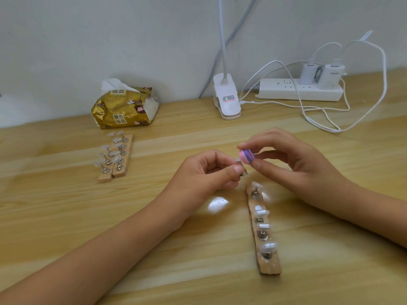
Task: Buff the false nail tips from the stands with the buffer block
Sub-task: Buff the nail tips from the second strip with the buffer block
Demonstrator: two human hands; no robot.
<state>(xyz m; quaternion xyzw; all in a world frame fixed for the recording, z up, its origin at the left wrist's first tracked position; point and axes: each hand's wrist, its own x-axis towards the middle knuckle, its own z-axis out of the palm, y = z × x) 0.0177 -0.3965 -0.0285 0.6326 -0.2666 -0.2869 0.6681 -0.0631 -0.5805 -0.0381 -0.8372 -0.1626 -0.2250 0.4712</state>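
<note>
1. At mid-frame, our right hand (286,159) pinches the pink-and-purple buffer block (246,156) between thumb and fingers.
2. Our left hand (204,172) curls its fingers round a small metal peg (243,173), right beside the block.
3. Just below lies a wooden stand (263,234) carrying four nail tips (267,247).
4. Two more stands (114,158) sit on the table (66,205) at upper left, near a tissue pack (125,106).

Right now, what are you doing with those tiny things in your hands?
A person is buffing false nail tips. The left hand pinches a small metal nail holder, and the right hand pinches a pink and purple buffer block at its top. The long wooden stand below the hands carries four more clear tips. Two more wooden stands sit near the gold tissue pack.
</note>
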